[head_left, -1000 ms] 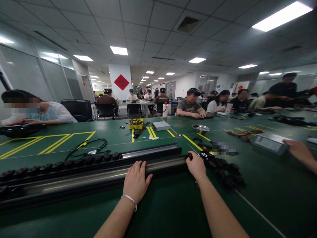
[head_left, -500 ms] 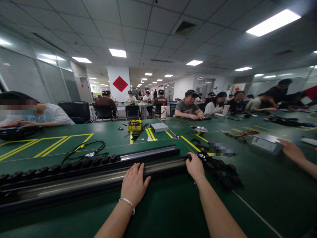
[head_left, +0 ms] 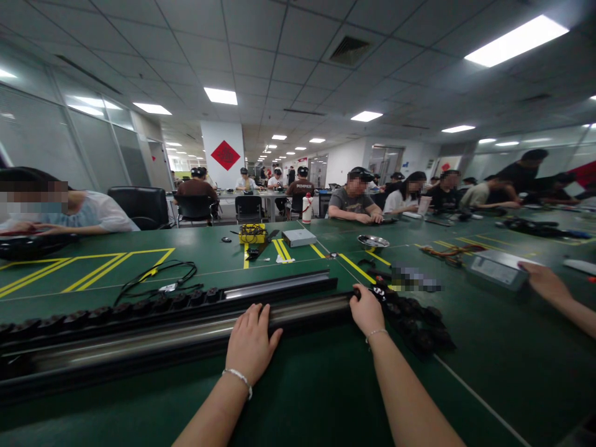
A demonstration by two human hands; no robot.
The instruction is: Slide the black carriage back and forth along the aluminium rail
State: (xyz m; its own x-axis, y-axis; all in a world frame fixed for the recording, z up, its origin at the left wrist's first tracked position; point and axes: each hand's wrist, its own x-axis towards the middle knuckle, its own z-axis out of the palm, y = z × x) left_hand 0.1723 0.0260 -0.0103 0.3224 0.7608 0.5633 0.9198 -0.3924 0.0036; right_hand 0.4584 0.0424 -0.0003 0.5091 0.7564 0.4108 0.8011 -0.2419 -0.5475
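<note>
Across the green table lies a long black rail with a shiny metal channel. My left hand rests flat over its middle, fingers stretched out and thumb apart. At the rail's right end my right hand is closed, its fingers curled around a small black part whose kind I cannot make out. Behind this rail runs a second black rail, its left portion lined with a row of round black pieces. Just right of my right hand is a heap of similar black pieces.
Beyond the rails lie a looped black cable, a yellow box of cables, a grey metal box and a steel bowl. At right, another person's hand touches a silver box. Co-workers sit around the table.
Almost nothing differs. My left hand sits very slightly further left in the picture, and the view has shifted a little. My right hand keeps its place at the rail's end.
</note>
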